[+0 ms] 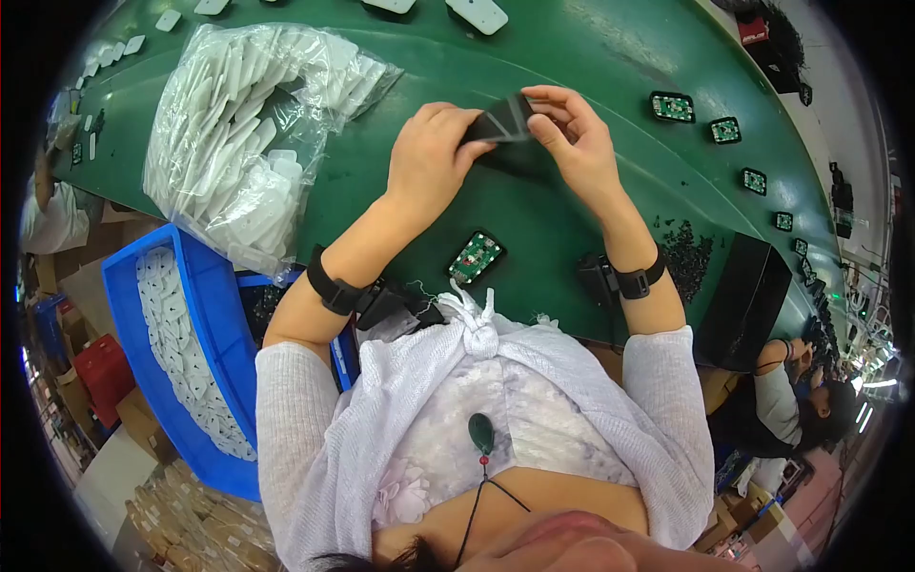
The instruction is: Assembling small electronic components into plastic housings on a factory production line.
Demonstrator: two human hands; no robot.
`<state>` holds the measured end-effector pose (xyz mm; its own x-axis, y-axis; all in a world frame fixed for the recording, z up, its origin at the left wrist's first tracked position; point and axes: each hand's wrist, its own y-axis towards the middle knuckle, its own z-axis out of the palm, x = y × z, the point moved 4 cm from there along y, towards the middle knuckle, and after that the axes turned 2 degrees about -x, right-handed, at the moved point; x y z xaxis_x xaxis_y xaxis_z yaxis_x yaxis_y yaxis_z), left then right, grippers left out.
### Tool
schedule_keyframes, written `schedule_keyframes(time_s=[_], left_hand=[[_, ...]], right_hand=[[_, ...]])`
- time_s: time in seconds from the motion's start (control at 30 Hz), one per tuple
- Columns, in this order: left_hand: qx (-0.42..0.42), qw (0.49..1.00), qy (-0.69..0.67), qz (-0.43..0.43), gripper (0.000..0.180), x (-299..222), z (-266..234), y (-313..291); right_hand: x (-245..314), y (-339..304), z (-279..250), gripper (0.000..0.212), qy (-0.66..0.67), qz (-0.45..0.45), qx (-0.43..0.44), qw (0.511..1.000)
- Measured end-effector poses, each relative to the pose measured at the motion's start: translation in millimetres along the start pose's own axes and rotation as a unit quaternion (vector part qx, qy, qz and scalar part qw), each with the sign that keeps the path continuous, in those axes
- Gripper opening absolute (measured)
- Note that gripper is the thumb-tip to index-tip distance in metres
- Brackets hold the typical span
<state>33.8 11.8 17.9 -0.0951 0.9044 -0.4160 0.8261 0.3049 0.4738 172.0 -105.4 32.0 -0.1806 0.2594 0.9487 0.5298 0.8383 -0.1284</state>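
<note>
We have both hands raised over the green table (543, 257), in front of our chest, with a dark piece (503, 122) between them. Our left hand (434, 143) pinches its left side, thumb below and fingers curled above. Our right hand (579, 143) is at its right side with the fingers loosely bent and the thumb near the edge; the piece is blurred, so we cannot tell whether that hand grips it or only touches it. Nearer our body, below the piece, a green circuit board (477, 257) sits tilted in a black case on the table. To our left lies a clear plastic bag (379, 84) full of white plates (253, 210), and below it stands a blue bin (212, 286) holding many small white parts (172, 319). On our right, more cased boards (672, 107) run in a curved row along the far side of the table, well apart from our hands. Near our right forearm we have a scattered heap of small black bits (688, 255), just beside a black box (748, 300). We wear a black strap (335, 294) on each forearm. Farther right, a co-worker (777, 410) reaches toward a dark pile at the table's edge.
</note>
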Motion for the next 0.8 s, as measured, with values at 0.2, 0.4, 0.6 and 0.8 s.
schedule_keyframes(time_s=[0.2,0.4,0.6,0.8], left_hand=[[0.055,0.843,-0.414,-0.340,0.037,2.7,7.3,-5.9],[0.015,0.822,-0.464,-0.329,0.036,-6.2,6.8,2.4],[0.011,0.837,-0.455,-0.304,0.036,-5.7,10.7,1.3],[-0.121,0.926,-0.240,-0.263,0.029,29.8,-46.7,-10.9]], right_hand=[[12.5,-4.1,16.7,0.045,0.153,-0.071,-0.044,0.985],[15.8,3.5,18.0,0.042,0.181,-0.078,-0.076,0.977],[20.3,27.3,4.7,0.039,0.124,-0.150,-0.077,0.978],[-3.7,91.3,-46.8,0.034,-0.050,-0.130,-0.106,0.985]])
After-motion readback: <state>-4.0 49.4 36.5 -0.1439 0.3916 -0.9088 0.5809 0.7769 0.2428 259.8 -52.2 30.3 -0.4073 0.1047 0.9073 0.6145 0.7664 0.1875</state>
